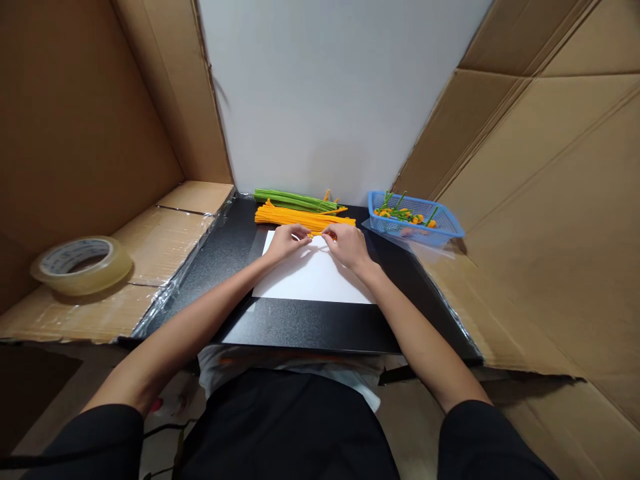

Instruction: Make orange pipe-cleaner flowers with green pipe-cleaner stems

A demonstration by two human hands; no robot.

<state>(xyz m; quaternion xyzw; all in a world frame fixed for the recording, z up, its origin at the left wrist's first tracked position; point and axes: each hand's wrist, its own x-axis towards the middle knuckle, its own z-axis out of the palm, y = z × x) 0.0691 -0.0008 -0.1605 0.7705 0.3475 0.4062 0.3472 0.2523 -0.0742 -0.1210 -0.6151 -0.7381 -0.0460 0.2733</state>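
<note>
Left hand (286,243), right hand (351,245): fingers (300,230) tight on a thin orange strip (311,235) (mostly hidden), over smooth white paper (315,281).

1. Table (310,330): black, with a pale sheen.
2. Wall (325,80): pale grey, upright behind the table.
3. Cardboard (550,200): brown sheets rise left and right of the table, creased on the right.

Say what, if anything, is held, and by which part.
An orange piece shows between the left hand and right hand, apparently pinched; which part they grip is too small to tell.
</note>
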